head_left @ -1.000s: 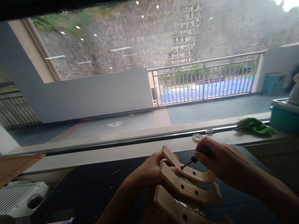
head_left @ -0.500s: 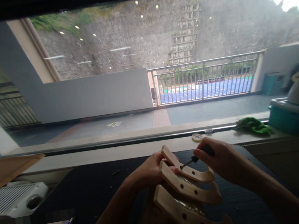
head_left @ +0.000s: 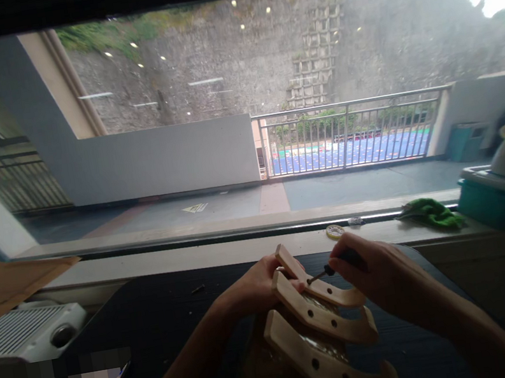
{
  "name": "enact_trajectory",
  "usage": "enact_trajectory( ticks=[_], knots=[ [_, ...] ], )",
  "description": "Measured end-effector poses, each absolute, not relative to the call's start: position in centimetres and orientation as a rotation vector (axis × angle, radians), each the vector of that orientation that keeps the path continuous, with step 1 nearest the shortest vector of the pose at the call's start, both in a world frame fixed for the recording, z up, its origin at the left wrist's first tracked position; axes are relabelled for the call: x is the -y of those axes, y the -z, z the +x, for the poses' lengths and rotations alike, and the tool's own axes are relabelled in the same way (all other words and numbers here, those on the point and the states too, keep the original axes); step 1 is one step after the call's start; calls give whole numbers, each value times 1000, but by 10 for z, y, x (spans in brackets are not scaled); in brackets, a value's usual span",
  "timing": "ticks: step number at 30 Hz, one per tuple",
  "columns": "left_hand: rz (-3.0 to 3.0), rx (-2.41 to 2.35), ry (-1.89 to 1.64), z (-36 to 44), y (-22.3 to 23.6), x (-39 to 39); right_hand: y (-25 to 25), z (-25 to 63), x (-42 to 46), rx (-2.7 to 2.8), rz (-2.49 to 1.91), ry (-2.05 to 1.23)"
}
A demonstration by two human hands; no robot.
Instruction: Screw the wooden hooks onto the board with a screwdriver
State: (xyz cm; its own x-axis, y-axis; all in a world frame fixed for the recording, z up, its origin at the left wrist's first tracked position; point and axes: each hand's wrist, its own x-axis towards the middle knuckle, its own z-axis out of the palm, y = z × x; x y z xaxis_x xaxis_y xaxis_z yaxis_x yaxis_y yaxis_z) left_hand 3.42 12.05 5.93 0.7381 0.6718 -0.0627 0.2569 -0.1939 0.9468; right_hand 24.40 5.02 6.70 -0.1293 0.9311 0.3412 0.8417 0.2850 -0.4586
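A row of curved light-wood hooks with dark screw holes runs from the table's front toward the window. My right hand (head_left: 372, 269) is closed around a black-handled screwdriver (head_left: 321, 273), whose tip rests at a hole in the farthest wooden hook (head_left: 322, 290). My left hand (head_left: 254, 287) is closed on the far side of that same hook, with fingertips near the screwdriver's tip. Nearer to me are a second wooden hook (head_left: 321, 318) and a third wooden hook (head_left: 294, 345). Whatever is under the hooks is dark and partly hidden by shiny clear material.
A small screw (head_left: 197, 289) lies on the black table (head_left: 168, 319). On the sill are a tape roll (head_left: 336, 231), a green cloth (head_left: 431, 215) and a teal container (head_left: 486, 195). At left are a white appliance (head_left: 29, 329) and a brown envelope (head_left: 16, 283).
The whole view has shifted slightly. Both hands keep their grips, and the screwdriver's tip stays at the same hole.
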Motion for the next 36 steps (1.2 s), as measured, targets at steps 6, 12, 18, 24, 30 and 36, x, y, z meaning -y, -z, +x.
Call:
enact_trajectory(
  ticks=[6, 12, 18, 24, 30, 36],
  knots=[
    [1793, -740, -439, 36, -63, -116, -59, 250, -62, 1852, -1598, -323],
    [1797, -690, -430, 34, -59, -120, -61, 251, -58, 1884, -1678, -264],
    [1784, -689, -431, 33, -58, -120, -71, 251, -43, 2044, -1635, -194],
    [1775, -742, -422, 34, -59, -120, -71, 247, -45, 2018, -1608, -239],
    [1773, -740, -441, 35, -60, -118, -64, 250, -55, 1900, -1609, -357],
    [1761, -702, -475, 36, -59, -118, -65, 252, -58, 1875, -1707, -282]
  ],
)
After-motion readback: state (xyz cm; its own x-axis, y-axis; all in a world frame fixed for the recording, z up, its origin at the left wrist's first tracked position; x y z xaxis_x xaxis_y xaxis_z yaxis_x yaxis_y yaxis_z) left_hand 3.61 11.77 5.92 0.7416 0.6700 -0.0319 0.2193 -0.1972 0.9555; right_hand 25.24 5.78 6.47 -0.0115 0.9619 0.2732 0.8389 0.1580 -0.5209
